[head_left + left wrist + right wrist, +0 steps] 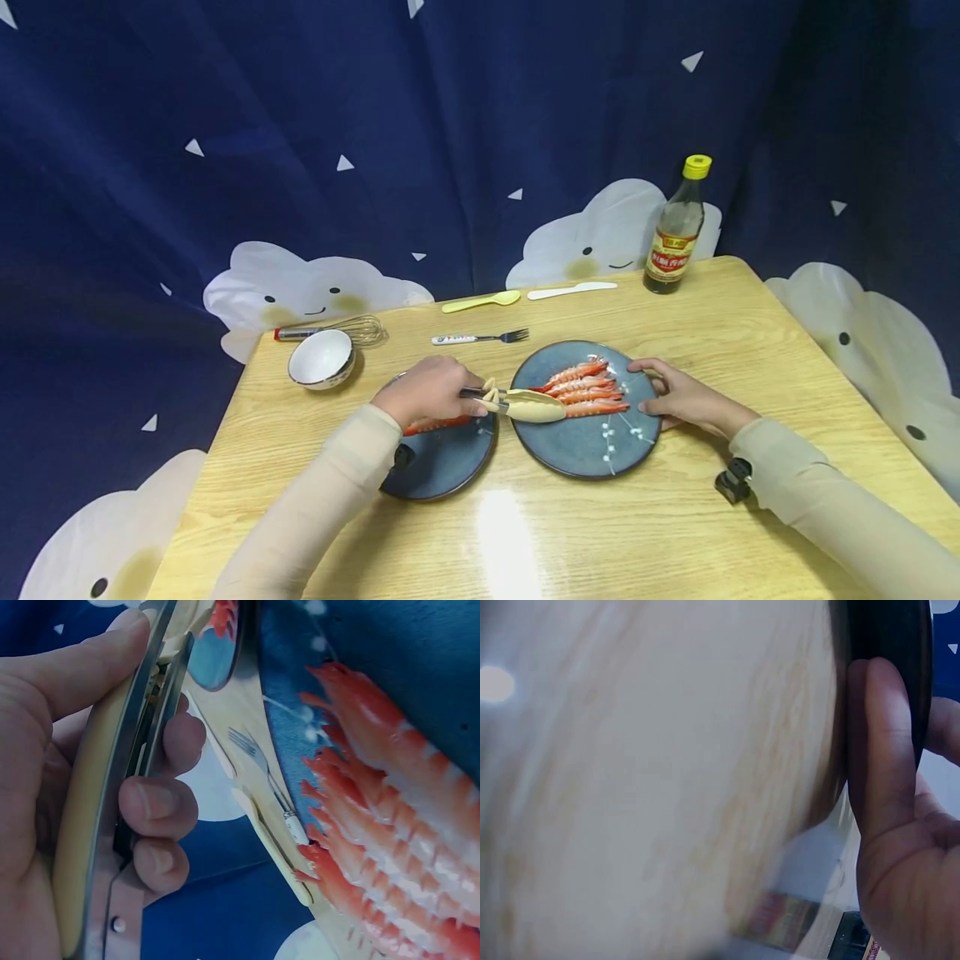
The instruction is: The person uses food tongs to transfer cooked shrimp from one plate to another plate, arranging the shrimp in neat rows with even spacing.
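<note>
My left hand (435,390) grips metal-handled tongs (534,408) with cream tips. The tips reach over the right blue plate (573,458), beside the lowest of several red-and-white shrimp (585,386); whether they pinch it cannot be told. My right hand (693,403) holds that plate's right rim, thumb on top; in the right wrist view its fingers (889,750) lie along the plate's dark underside (881,630). Beneath my left hand and wrist is the left blue plate (442,479), partly hidden. Several shrimp (397,802) lie on it in the left wrist view.
Behind the plates lie a fork (480,338), a yellow spoon (480,302) and a white knife (572,290). A white bowl (321,360) and a whisk (365,330) are at the back left. A yellow-capped bottle (672,237) stands at the back right.
</note>
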### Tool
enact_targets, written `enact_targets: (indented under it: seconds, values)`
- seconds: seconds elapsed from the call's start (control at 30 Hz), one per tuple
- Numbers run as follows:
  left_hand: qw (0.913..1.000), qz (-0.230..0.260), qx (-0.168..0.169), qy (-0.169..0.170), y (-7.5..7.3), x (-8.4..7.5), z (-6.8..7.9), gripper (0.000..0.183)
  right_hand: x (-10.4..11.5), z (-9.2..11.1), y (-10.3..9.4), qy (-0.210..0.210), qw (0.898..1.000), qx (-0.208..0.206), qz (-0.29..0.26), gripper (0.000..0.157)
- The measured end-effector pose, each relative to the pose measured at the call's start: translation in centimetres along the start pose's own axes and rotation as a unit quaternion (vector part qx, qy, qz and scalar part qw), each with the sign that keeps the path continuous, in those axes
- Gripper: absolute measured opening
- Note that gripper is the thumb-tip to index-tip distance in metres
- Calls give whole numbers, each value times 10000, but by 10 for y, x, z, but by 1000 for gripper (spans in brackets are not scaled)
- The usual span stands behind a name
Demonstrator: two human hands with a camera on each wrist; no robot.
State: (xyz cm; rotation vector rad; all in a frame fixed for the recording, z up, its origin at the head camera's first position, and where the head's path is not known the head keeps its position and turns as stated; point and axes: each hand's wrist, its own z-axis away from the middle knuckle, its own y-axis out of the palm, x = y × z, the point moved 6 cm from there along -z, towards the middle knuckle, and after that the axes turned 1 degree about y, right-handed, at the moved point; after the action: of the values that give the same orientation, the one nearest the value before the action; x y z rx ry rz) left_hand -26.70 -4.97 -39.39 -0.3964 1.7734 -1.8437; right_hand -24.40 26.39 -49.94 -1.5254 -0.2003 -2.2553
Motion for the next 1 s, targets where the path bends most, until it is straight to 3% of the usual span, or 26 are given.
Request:
enact_targets:
  seconds: [0.2,0.37,0.57,0.7,0.8,1.0]
  values:
    - [9992,-224,132,-287,-3,1,-5,22,-1,-1,1,-19,10000,28,-72,66]
    - [9980,-338,127,-526,-9,0,-1,29,0,-1,1,-67,9998,89,-135,66]
    - [9947,-882,-456,-269,-18,-4,3,27,1,0,1,-84,9997,109,-181,67]
    - [9920,-975,-805,-4,-17,-11,0,29,1,1,0,-68,9997,103,-209,66]
    - [9932,-809,-834,54,-12,-15,-6,32,1,0,-1,-44,9998,36,-193,66]
    - [9965,-562,-574,-209,-1,-13,-14,31,0,0,0,-30,9999,-32,-127,66]
